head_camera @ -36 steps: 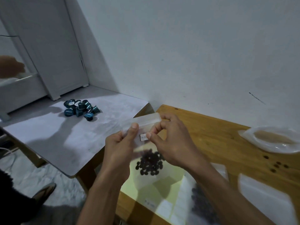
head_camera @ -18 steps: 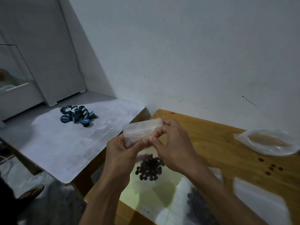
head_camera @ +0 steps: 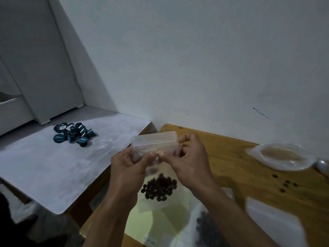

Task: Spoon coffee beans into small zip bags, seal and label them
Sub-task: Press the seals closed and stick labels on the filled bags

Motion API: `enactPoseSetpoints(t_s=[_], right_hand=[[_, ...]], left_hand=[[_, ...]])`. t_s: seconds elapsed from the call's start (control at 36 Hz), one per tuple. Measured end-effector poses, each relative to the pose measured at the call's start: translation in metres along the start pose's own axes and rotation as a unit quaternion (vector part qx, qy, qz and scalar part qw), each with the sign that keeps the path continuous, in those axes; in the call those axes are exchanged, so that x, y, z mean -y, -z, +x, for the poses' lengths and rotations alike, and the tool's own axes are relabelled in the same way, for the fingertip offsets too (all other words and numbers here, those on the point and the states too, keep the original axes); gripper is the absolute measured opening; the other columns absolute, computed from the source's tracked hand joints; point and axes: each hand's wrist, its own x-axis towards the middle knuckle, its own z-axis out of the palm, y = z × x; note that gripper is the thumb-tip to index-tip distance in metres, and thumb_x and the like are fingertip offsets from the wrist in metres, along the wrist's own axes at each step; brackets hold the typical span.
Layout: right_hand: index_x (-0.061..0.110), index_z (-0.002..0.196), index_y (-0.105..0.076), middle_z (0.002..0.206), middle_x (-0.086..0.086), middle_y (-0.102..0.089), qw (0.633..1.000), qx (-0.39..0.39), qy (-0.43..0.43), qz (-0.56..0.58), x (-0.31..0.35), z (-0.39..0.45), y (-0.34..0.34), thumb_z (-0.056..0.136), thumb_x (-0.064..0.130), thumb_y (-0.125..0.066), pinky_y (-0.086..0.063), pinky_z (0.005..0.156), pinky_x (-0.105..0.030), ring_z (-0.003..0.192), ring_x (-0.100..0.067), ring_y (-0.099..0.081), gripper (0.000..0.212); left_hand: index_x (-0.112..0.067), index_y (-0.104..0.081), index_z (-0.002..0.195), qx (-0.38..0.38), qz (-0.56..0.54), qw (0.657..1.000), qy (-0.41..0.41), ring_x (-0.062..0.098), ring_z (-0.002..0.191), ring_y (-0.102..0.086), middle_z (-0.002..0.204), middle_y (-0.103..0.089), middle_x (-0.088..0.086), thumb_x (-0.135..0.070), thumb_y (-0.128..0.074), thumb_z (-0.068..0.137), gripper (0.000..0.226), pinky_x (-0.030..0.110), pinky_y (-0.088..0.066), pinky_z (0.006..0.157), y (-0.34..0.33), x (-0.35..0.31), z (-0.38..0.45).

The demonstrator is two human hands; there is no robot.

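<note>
Both hands hold one small clear zip bag (head_camera: 154, 142) upright above the wooden table (head_camera: 236, 161). My left hand (head_camera: 129, 168) pinches its upper part from the left, thumb in front. My right hand (head_camera: 187, 162) pinches it from the right, so the two thumb tips almost meet. A clump of dark coffee beans (head_camera: 159, 187) sits in the bottom of the bag. A second bag with beans (head_camera: 204, 229) lies flat near the front edge. A large open plastic bag (head_camera: 279, 156) lies at the right, with a spoon (head_camera: 323, 166) beside it.
Several loose beans (head_camera: 284, 183) are scattered on the wood at the right. A flat empty bag (head_camera: 272, 223) lies near my right forearm. On the lower grey table (head_camera: 53, 166) to the left sits a pile of teal capsules (head_camera: 73, 133). A white wall stands close behind.
My thumbs have closed together along the bag's top strip, covering the small white label seen one second ago. The bag stays at about the same height.
</note>
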Motion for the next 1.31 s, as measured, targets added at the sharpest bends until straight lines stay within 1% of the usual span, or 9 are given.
enactPoseSetpoints(t_s=[0.17,0.31,0.39,0.47,0.58,0.69,0.83,1.06,1.31], right_hand=[[0.034,0.107,-0.045,0.080,-0.006,-0.074,0.996,-0.029,-0.032,0.078,-0.004,0.011,0.009,0.073,0.019,-0.088,-0.061,0.067,-0.052,0.071,-0.023,-0.074,0.057],[0.029,0.109,-0.052,0.090,-0.001,-0.076,0.981,-0.044,-0.109,0.153,-0.009,0.025,0.019,0.076,0.016,-0.086,-0.064,0.064,-0.042,0.072,-0.015,-0.075,0.049],[0.033,0.109,-0.055,0.096,0.001,-0.074,0.982,-0.004,-0.152,0.112,-0.019,0.036,0.022,0.086,0.020,-0.077,-0.064,0.071,-0.043,0.079,-0.017,-0.075,0.035],[0.032,0.110,-0.058,0.098,-0.001,-0.072,0.982,0.006,-0.169,0.089,-0.032,0.048,0.023,0.086,0.004,-0.069,-0.064,0.071,-0.045,0.086,-0.021,-0.073,0.038],[0.028,0.110,-0.058,0.104,0.000,-0.071,0.977,-0.040,-0.188,0.092,-0.049,0.076,0.024,0.088,0.003,-0.069,-0.064,0.070,-0.037,0.090,-0.018,-0.071,0.036],[0.024,0.113,-0.055,0.111,-0.001,-0.068,0.969,-0.116,-0.208,0.058,-0.072,0.108,0.018,0.086,0.005,-0.074,-0.060,0.065,-0.028,0.092,-0.017,-0.067,0.038],[0.024,0.114,-0.050,0.116,-0.005,-0.066,0.970,-0.124,-0.203,-0.046,-0.090,0.122,0.007,0.085,0.006,-0.075,-0.047,0.054,-0.018,0.097,-0.021,-0.065,0.043],[0.017,0.121,-0.056,0.121,-0.005,-0.060,0.963,-0.100,-0.179,-0.173,-0.106,0.125,-0.004,0.086,0.012,-0.074,-0.044,0.067,-0.023,0.096,-0.018,-0.054,0.039],[0.014,0.113,-0.062,0.120,-0.005,-0.061,0.964,-0.098,-0.142,-0.202,-0.109,0.120,-0.008,0.087,0.020,-0.075,-0.045,0.068,-0.019,0.099,-0.016,-0.056,0.029]], left_hand=[[-0.007,-0.071,0.109,0.018,0.047,0.999,0.001,0.030,0.087,-0.076,0.094,-0.078,0.012,-0.006,-0.078,0.080,0.030,0.043,-0.060,0.075,-0.014,-0.001,0.015],[-0.005,-0.071,0.099,0.006,0.080,0.996,0.030,0.028,0.076,-0.077,0.083,-0.078,0.010,-0.004,-0.082,0.075,0.026,0.039,-0.062,0.067,-0.028,0.000,0.036],[-0.003,-0.070,0.099,0.005,0.087,0.995,0.044,0.027,0.073,-0.076,0.081,-0.078,0.010,-0.001,-0.083,0.074,0.027,0.038,-0.063,0.063,-0.036,0.005,0.052],[-0.005,-0.070,0.100,0.014,0.108,0.992,0.056,0.024,0.073,-0.076,0.082,-0.078,0.008,-0.005,-0.085,0.073,0.030,0.040,-0.064,0.067,-0.042,0.013,0.076],[-0.010,-0.061,0.117,0.042,0.168,0.982,0.079,0.026,0.094,-0.072,0.104,-0.074,0.008,-0.016,-0.091,0.066,0.060,0.046,-0.061,0.081,-0.046,0.029,0.115],[-0.016,-0.049,0.126,0.087,0.239,0.964,0.083,0.024,0.101,-0.064,0.112,-0.062,0.006,-0.002,-0.090,0.065,0.075,0.044,-0.059,0.086,-0.046,0.047,0.139],[-0.012,-0.061,0.118,0.101,0.330,0.937,0.060,0.023,0.101,-0.065,0.107,-0.065,0.004,-0.008,-0.091,0.066,0.060,0.042,-0.061,0.085,-0.044,0.071,0.154],[-0.006,-0.064,0.128,0.110,0.454,0.884,-0.025,0.018,0.106,-0.065,0.112,-0.072,0.007,-0.017,-0.085,0.077,0.056,0.029,-0.052,0.094,-0.038,0.082,0.160],[-0.004,-0.062,0.131,0.101,0.466,0.878,-0.046,0.022,0.110,-0.065,0.120,-0.070,0.010,-0.016,-0.077,0.086,0.049,0.035,-0.053,0.096,-0.034,0.085,0.162]])
